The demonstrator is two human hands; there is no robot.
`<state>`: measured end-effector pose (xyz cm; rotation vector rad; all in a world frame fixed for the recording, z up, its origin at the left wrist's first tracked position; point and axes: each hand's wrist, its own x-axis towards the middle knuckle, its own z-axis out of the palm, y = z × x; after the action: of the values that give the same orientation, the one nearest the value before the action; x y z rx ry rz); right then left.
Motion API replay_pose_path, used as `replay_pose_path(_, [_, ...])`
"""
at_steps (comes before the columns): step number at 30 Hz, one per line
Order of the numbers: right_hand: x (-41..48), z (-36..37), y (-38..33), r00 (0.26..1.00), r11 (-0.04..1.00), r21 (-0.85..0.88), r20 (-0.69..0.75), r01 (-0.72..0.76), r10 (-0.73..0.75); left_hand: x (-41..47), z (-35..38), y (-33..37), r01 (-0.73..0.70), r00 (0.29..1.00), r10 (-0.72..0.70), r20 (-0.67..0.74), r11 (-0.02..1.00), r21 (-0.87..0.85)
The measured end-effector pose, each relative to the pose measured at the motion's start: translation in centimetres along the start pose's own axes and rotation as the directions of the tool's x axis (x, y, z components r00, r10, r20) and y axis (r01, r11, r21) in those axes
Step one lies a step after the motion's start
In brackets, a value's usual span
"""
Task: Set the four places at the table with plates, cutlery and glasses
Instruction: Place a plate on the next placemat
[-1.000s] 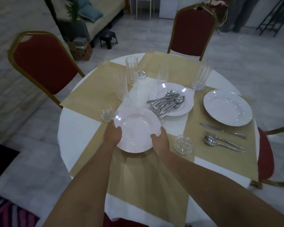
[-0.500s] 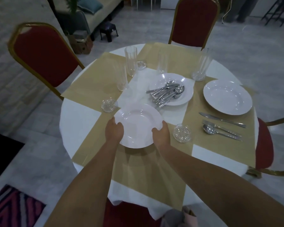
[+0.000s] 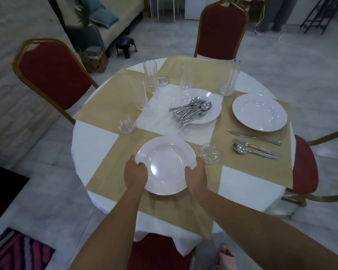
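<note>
Over the near beige placemat sits a white plate. My left hand grips its left rim and my right hand grips its right rim. At the table's middle a stack of white plates carries a pile of loose cutlery. The right place has a white plate, a knife, a fork and a spoon. Several tall clear glasses stand at the back, among them one at the left and another at the right.
Small cut-glass coasters lie beside the near plate, at the left and at the back. Red chairs stand at the left, far side and right. The round table has a white cloth.
Both hands brought the plate toward me and lower, from above the table's middle to the near placemat. The rest of the table is unchanged.
</note>
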<state>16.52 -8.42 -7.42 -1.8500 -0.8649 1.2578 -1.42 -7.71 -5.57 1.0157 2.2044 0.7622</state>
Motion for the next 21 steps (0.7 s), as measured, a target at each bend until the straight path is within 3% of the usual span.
replay_pose_path(8, [0.1,-1.0,-0.3,0.993,0.973,-0.198,0.032,0.118,-0.114,1.7,0.2,0.3,-0.093,0.986,0.083,0.143,0.993,0.067])
replay_pose_path(21, [-0.3,-1.9,0.6,0.992,0.974,-0.185,0.042,0.128,-0.122,-0.7,1.3,-0.4,-0.125,0.990,0.119,0.072,0.989,0.076])
